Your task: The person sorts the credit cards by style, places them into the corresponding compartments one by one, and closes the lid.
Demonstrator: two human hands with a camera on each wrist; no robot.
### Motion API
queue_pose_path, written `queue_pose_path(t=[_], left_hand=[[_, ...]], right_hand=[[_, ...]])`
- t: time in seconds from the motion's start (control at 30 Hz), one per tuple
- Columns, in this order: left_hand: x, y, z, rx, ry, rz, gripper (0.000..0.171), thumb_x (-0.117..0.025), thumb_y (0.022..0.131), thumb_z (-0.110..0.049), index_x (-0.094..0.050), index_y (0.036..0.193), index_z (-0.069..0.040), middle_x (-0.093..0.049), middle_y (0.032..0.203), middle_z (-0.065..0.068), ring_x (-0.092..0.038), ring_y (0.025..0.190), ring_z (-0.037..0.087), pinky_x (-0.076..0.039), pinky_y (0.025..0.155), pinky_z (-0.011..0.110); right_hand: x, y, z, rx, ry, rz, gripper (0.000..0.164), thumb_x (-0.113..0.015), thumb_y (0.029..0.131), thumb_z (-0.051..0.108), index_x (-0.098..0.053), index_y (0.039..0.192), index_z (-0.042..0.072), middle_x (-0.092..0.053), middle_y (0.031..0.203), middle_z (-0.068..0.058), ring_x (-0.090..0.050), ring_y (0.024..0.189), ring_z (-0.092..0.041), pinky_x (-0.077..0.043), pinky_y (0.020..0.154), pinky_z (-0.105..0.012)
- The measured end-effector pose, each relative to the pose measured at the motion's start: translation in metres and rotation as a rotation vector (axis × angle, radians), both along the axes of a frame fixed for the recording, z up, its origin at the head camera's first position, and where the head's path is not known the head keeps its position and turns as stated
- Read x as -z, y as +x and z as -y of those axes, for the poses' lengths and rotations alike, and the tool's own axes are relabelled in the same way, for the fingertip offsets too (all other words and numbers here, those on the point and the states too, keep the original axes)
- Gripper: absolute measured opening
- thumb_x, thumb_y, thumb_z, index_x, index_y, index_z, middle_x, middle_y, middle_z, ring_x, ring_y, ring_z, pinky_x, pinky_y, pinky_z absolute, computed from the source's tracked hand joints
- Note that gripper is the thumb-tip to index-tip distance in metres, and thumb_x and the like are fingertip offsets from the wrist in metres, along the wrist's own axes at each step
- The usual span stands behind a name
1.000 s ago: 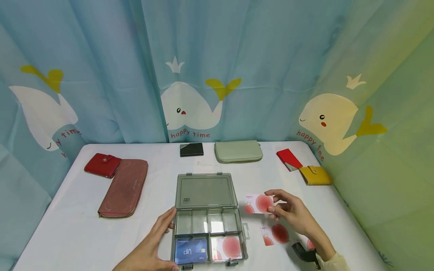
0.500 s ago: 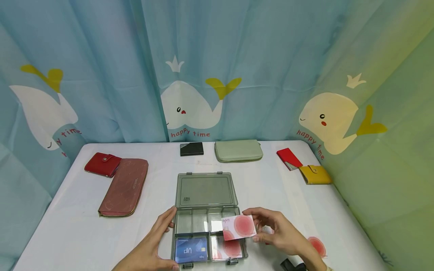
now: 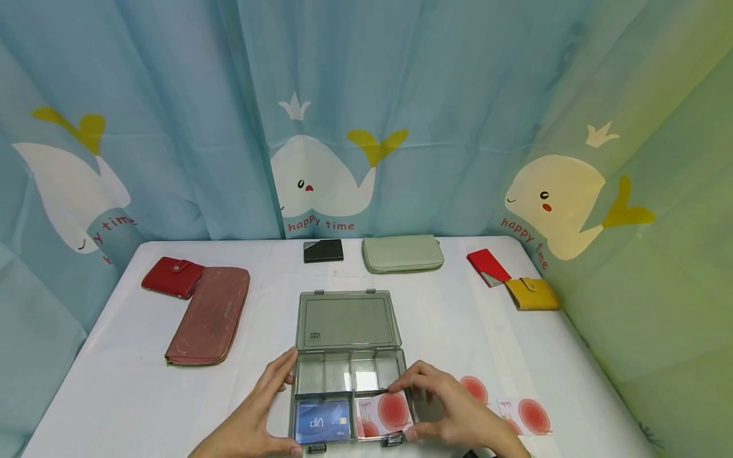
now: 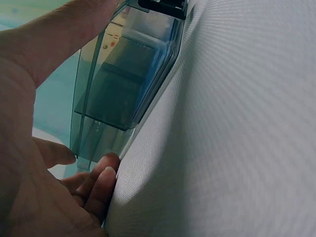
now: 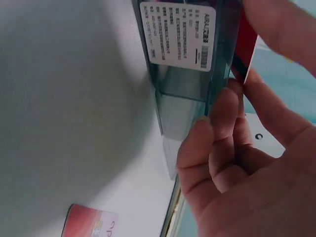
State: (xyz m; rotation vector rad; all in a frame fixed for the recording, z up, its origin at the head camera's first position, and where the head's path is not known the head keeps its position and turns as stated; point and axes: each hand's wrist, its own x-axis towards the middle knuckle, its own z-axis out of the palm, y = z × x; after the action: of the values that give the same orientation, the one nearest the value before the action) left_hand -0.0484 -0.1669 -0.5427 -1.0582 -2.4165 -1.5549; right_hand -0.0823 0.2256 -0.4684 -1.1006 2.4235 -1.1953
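Observation:
A grey translucent compartment box (image 3: 338,372) lies on the white table with its lid (image 3: 349,321) folded back. My left hand (image 3: 258,410) grips its left side, thumb near the front corner and fingers farther back. A blue VIP card (image 3: 322,423) sits in the front left compartment. Over the front right compartment, my right hand (image 3: 449,407) pinches a pink card (image 3: 385,412) with red circles by its right end; the card's red edge (image 5: 245,44) shows between thumb and index finger in the right wrist view. Its other fingers touch the box's side, by a white label (image 5: 180,37).
Pink cards (image 3: 529,416) lie right of the box, one partly behind my right hand. Farther out are a brown wallet (image 3: 212,316), a red wallet (image 3: 174,277), a black card holder (image 3: 323,251), a green wallet (image 3: 403,254), a red card holder (image 3: 488,267) and a yellow wallet (image 3: 532,294).
My right hand has carried the pink card leftward and down from above the table into the front right compartment area. My left hand stays at the box's left side.

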Motion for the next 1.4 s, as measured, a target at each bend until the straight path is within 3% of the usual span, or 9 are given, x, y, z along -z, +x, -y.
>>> queue_pose_path(t=[0.2, 0.37, 0.43, 0.6, 0.67, 0.83, 1.07, 1.23, 1.4], left_hand=[[0.001, 0.001, 0.000, -0.004, -0.002, 0.011, 0.131, -0.092, 0.080, -0.050, -0.013, 0.164, 0.012, -0.019, 0.167, 0.033, -0.049, 0.124, 0.016, -0.047, 0.107, 0.030], [-0.001, 0.002, 0.000, -0.008, -0.012, 0.018, 0.133, -0.094, 0.078, -0.049, -0.013, 0.165, 0.011, -0.021, 0.167, 0.032, -0.049, 0.124, 0.016, -0.047, 0.107, 0.029], [-0.002, 0.002, 0.000, -0.012, -0.020, 0.026, 0.133, -0.094, 0.078, -0.048, -0.013, 0.165, 0.010, -0.020, 0.167, 0.031, -0.049, 0.124, 0.016, -0.047, 0.107, 0.029], [-0.006, 0.004, 0.002, -0.023, -0.033, 0.043, 0.132, -0.095, 0.077, -0.046, -0.013, 0.166, 0.007, -0.020, 0.168, 0.029, -0.048, 0.125, 0.015, -0.046, 0.107, 0.027], [-0.007, 0.003, 0.001, -0.023, -0.030, 0.046, 0.133, -0.096, 0.077, -0.045, -0.013, 0.167, 0.007, -0.020, 0.168, 0.029, -0.049, 0.125, 0.015, -0.046, 0.108, 0.027], [-0.006, 0.003, -0.001, -0.014, -0.024, 0.050, 0.134, -0.097, 0.076, -0.043, -0.013, 0.167, 0.007, -0.020, 0.168, 0.029, -0.049, 0.125, 0.016, -0.045, 0.108, 0.027], [-0.008, 0.003, 0.002, -0.021, -0.043, 0.049, 0.133, -0.096, 0.076, -0.046, -0.013, 0.167, 0.007, -0.020, 0.168, 0.028, -0.048, 0.125, 0.015, -0.047, 0.106, 0.028], [-0.005, 0.002, -0.001, -0.010, -0.028, 0.041, 0.133, -0.096, 0.076, -0.046, -0.014, 0.166, 0.009, -0.020, 0.167, 0.030, -0.049, 0.124, 0.016, -0.046, 0.107, 0.028], [-0.003, 0.002, -0.002, -0.015, -0.022, 0.042, 0.134, -0.096, 0.076, -0.046, -0.013, 0.166, 0.009, -0.020, 0.167, 0.031, -0.049, 0.124, 0.015, -0.046, 0.108, 0.027]], right_hand=[[-0.002, 0.002, 0.000, -0.017, 0.057, -0.074, 0.070, -0.092, 0.082, 0.040, -0.064, 0.143, 0.021, -0.059, 0.126, 0.002, -0.059, 0.105, -0.013, -0.054, 0.082, -0.026], [-0.007, -0.002, -0.011, 0.086, 0.002, -0.002, 0.059, -0.092, 0.084, 0.028, -0.067, 0.137, 0.020, -0.063, 0.122, -0.001, -0.057, 0.094, -0.016, -0.049, 0.061, -0.024], [-0.007, -0.004, -0.015, 0.109, -0.029, -0.013, 0.053, -0.093, 0.084, 0.023, -0.070, 0.131, 0.019, -0.065, 0.118, -0.001, -0.058, 0.090, -0.017, -0.048, 0.056, -0.023], [-0.004, -0.006, -0.020, 0.074, -0.068, -0.020, 0.036, -0.089, 0.087, 0.022, -0.074, 0.120, 0.020, -0.067, 0.112, 0.001, -0.059, 0.085, -0.018, -0.047, 0.053, -0.022], [-0.003, -0.007, -0.025, 0.104, -0.057, -0.039, 0.035, -0.090, 0.087, 0.024, -0.075, 0.118, 0.020, -0.068, 0.110, 0.001, -0.059, 0.084, -0.017, -0.047, 0.053, -0.023], [0.000, -0.017, -0.059, 0.294, 0.077, -0.151, 0.050, -0.097, 0.076, 0.024, -0.076, 0.122, 0.018, -0.069, 0.106, 0.004, -0.058, 0.087, -0.014, -0.049, 0.066, -0.026], [0.009, -0.025, -0.104, 0.466, 0.349, -0.051, 0.068, -0.101, 0.067, 0.034, -0.073, 0.128, 0.025, -0.065, 0.117, 0.007, -0.056, 0.101, -0.013, -0.053, 0.085, -0.032], [0.008, -0.019, -0.119, 0.442, 0.347, -0.036, 0.071, -0.100, 0.064, 0.044, -0.072, 0.127, 0.028, -0.064, 0.119, 0.009, -0.055, 0.103, -0.009, -0.052, 0.089, -0.031], [0.007, -0.019, -0.128, 0.364, 0.311, 0.040, 0.067, -0.101, 0.064, 0.039, -0.071, 0.123, 0.026, -0.063, 0.117, 0.005, -0.051, 0.102, -0.006, -0.048, 0.089, -0.025]])
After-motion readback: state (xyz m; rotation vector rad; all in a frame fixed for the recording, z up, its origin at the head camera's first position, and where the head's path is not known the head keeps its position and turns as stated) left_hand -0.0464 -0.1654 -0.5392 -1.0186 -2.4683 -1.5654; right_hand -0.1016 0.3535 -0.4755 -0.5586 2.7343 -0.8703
